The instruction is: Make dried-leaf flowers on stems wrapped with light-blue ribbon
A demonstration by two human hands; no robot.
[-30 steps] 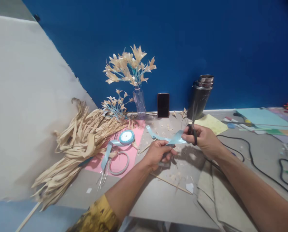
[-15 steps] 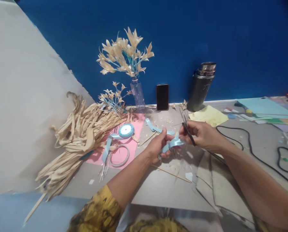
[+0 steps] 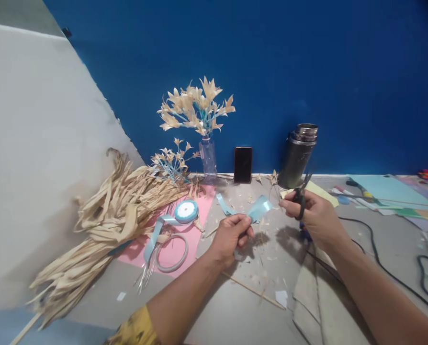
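Observation:
Over the middle of the table, my left hand [image 3: 231, 237] is closed, pinching a short piece of shiny light blue ribbon [image 3: 260, 209] between thumb and fingers. The ribbon's free end points up and to the right. My right hand [image 3: 316, 215], to the right and apart from the ribbon, grips black-handled scissors [image 3: 300, 197] with the blades pointing up. Its thumb and fingertips are pressed together; whether they pinch anything else I cannot tell. Another blue ribbon strip [image 3: 225, 205] lies on the table behind my left hand. A ribbon spool [image 3: 185, 211] lies to the left, its tail unrolled.
Dried husks [image 3: 128, 206] cover the left side, partly over pink paper [image 3: 196, 239] with a white ring [image 3: 158, 258]. Along the blue wall stand a bottle of husk flowers [image 3: 208, 160], a phone [image 3: 243, 165] and a dark flask [image 3: 298, 153]. A black cable [image 3: 372, 244] runs at right.
My right hand with the scissors has moved right, away from the ribbon. My left hand has turned and now holds the ribbon piece with its end standing up. The head view has tilted upward.

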